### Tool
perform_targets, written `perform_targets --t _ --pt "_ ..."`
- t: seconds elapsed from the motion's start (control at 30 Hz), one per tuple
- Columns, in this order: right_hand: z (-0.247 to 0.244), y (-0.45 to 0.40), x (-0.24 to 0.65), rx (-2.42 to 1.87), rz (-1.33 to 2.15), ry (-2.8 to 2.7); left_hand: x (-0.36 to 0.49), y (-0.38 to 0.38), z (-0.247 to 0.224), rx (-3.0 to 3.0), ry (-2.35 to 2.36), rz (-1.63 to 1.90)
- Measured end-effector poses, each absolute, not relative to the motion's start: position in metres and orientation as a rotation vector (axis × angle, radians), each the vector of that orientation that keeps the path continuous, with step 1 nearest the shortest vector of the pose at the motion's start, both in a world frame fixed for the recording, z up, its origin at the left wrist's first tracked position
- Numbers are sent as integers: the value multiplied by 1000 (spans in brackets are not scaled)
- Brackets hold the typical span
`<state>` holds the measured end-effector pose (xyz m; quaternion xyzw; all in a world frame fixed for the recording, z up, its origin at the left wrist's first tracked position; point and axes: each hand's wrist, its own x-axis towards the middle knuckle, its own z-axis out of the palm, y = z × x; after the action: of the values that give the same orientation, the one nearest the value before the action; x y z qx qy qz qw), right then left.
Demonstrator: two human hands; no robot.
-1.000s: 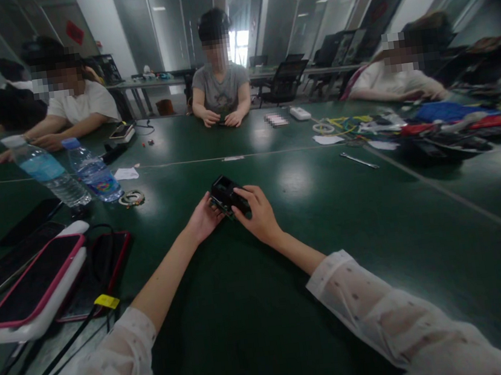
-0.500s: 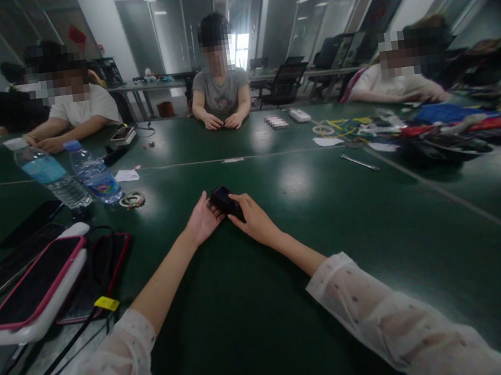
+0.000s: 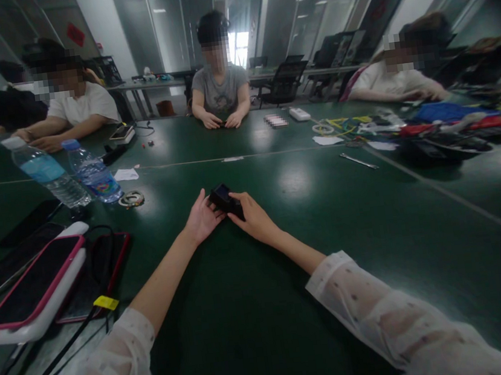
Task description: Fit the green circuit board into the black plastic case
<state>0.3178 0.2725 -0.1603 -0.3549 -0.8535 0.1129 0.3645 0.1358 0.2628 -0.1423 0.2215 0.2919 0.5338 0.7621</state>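
A small black box-like object (image 3: 220, 196), with a darker glossy panel on top, sits between my hands over the middle of the green table. My right hand (image 3: 254, 216) grips its right end, thumb on the near side and fingers over the top. On the other side, my left hand (image 3: 200, 219) is turned palm up with its thumb held apart. Its fingers stretch out to the object's left edge and partly under it, so their tips are hidden. I cannot make out the object's exact kind.
Two water bottles (image 3: 93, 173) stand at the left, near a coiled cable (image 3: 131, 199). Closer lie several phones (image 3: 38, 283) with black cables (image 3: 48, 364). A wrench (image 3: 359, 161) lies at right, before a pile of cables and bags (image 3: 448, 127). A person (image 3: 220, 88) sits opposite, others at both sides.
Hardly anything differs. Both hands keep the same hold around the black object, and the whole view has shifted very slightly.
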Motion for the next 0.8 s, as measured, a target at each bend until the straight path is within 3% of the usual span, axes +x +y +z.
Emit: perform_targets --t 0.8 --pt "-162 276 318 -885 331 -2211 139 261 -136 464 692 1138"
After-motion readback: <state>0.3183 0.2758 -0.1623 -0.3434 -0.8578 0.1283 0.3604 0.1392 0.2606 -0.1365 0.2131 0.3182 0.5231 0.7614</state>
